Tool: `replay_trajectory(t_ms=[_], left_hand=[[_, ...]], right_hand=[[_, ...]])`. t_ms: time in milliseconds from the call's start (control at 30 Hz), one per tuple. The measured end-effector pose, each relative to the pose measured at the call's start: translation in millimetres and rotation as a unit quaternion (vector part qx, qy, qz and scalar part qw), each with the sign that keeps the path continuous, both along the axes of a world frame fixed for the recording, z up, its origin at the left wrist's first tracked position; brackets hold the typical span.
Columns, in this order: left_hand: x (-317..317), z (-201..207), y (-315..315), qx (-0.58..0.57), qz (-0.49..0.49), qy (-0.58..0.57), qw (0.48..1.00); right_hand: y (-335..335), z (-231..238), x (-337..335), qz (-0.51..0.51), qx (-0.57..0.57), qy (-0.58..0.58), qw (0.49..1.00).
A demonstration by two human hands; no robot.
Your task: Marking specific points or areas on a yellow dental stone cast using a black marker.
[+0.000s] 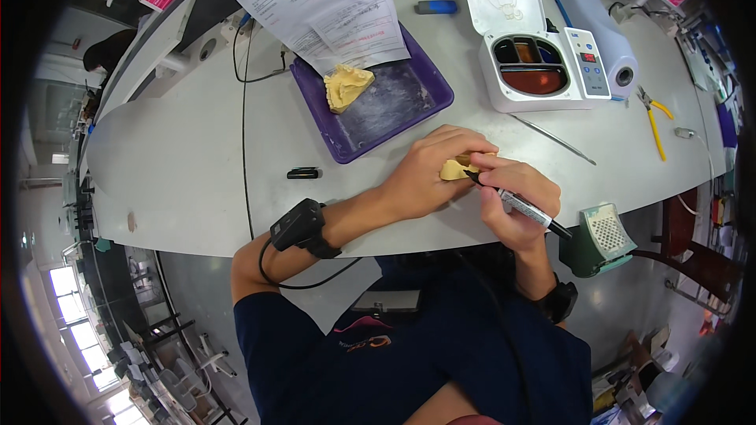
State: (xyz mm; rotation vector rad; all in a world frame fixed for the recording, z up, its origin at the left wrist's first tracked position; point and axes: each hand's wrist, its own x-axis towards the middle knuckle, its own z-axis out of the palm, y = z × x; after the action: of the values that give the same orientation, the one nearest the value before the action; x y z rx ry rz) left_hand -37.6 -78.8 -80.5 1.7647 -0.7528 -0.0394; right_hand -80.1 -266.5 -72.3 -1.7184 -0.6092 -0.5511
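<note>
My left hand (431,171) is closed around a small yellow plaster dental cast (454,170), just above the near part of the table; its fingers hide much of the cast. In my right hand (521,195) is a marker pen (526,208) with a pale barrel and black ends. The marker's dark tip points at the cast, touching it or very close to it. A black pen cap (302,174) lies on the table left of my hands. Beyond them, a second yellow plaster cast (347,88) rests in a purple tray (378,140).
Printed papers (331,12) cover the tray's far part. A white wax heater (504,98) stands open at the back right, beside a lavender device (602,43). Nearer lie a thin metal tool (555,139) and yellow-handled pliers (655,127). A green perforated box (602,236) adjoins the front edge.
</note>
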Motion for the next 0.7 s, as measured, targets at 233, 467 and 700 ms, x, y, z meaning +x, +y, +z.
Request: replay_trajectory(t_ms=[233,467,700], left_hand=[[0.5,-1.8,-0.3,0.000,0.003,0.000,1.000],[1.4,-2.1,1.0,0.014,-0.007,-0.025,1.000],[1.1,-1.2,1.4,0.011,-0.007,-0.014,1.000]], right_hand=[[-2.7,-2.8,-0.3,0.004,-0.006,0.006,1.000],[-1.5,-3.6,-0.6,0.004,0.009,0.014,1.000],[-1.1,-2.6,-2.2,0.003,0.027,0.046,0.999]])
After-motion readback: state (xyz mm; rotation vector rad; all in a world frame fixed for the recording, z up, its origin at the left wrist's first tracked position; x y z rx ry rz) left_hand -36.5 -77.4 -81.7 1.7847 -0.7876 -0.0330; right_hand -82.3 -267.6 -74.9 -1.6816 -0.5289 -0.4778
